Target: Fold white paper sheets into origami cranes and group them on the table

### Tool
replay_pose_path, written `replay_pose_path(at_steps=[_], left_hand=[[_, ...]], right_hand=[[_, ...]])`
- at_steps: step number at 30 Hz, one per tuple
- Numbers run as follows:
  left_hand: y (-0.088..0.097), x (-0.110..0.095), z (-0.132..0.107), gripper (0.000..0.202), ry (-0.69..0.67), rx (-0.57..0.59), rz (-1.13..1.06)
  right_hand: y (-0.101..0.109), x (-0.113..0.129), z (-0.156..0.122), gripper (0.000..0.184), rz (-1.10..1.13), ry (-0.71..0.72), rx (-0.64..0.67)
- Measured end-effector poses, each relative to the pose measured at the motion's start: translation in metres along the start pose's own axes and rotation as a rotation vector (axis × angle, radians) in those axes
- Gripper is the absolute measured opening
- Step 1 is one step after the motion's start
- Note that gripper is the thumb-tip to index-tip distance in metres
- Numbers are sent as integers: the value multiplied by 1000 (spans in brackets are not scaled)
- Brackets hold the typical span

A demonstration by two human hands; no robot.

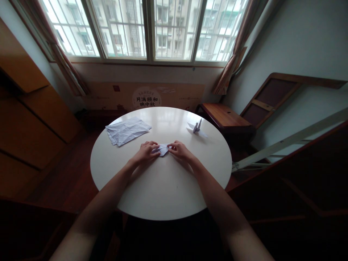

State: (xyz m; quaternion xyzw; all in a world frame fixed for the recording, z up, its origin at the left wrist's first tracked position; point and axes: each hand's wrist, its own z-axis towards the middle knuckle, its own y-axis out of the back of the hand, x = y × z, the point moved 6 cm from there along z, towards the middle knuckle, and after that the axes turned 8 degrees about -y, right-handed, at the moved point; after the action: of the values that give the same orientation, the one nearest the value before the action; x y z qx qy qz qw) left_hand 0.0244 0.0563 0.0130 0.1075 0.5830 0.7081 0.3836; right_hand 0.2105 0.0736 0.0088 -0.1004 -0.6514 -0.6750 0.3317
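Observation:
Between my hands, near the middle of the white round table, lies a small folded piece of white paper. My left hand grips its left edge, fingers closed with the thumb toward the near side. On the other side, my right hand pinches the paper's right edge between thumb and fingers. The paper stays low at the tabletop, and its outer ends are partly hidden under my fingers. Farther right stands a folded paper crane with its wings spread.
A stack of creased paper sheets rests at the table's back left. Behind the table are a printed cardboard panel and barred windows. A wooden stool stands beyond the right edge; wooden cabinets line the left.

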Motion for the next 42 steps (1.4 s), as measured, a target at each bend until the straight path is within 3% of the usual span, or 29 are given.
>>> replay_pose_path(at_steps=[26,35,42], left_hand=[[1,2,0,39,-34,-33,-30],[2,-12,4,31,-234,-72,-262],[9,-12,2,36,-97,-58,-60]], right_hand=[[2,2,-1,27,-13,12,12],[4,6,-2,28,20,30,-2],[14,10,-2,24,96,52,-99]])
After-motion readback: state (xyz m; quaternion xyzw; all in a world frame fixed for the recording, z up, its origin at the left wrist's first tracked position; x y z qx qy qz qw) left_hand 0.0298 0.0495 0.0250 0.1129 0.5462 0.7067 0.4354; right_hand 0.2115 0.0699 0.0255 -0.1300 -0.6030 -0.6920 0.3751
